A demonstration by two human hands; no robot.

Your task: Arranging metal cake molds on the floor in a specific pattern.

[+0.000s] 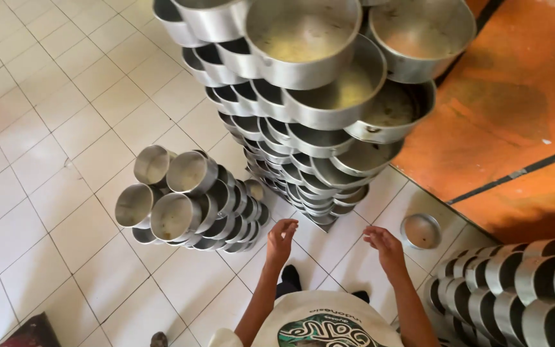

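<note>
Pans of thin, shiny metal are towering in a tall stack [303,115] on the white tiled floor [46,128] ahead of us — probably light singly, stiff, slippery-walled, and best gripped by their rolled rims. We are holding our left hand [281,238] and right hand [383,246] open and empty near its base.

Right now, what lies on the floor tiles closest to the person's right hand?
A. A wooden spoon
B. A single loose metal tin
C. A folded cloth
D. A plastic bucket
B: a single round metal tin sits alone on the white floor tiles just beside the empty right hand, apart from the tall tin stack.
</note>
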